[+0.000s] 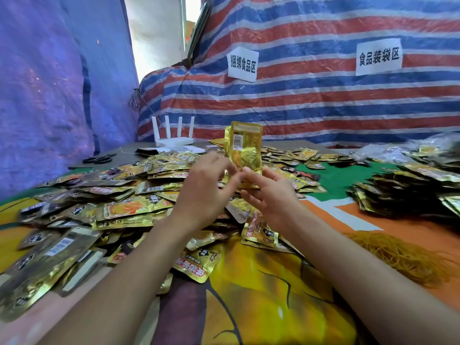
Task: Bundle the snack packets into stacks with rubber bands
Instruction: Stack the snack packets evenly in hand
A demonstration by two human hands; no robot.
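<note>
Many loose packets (124, 210) heaped, left hand (206, 190) and right hand (271, 195) pinching upright packet stack (246, 145), rubber bands (398, 257) nearby, router (174, 139) behind

Router (174, 136) behind packets (119, 195); bands (398, 255) right

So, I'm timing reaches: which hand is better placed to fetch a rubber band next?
Likely the right hand: the rubber band pile lies on its side, and the left hand also holds the upright packet stack.
</note>
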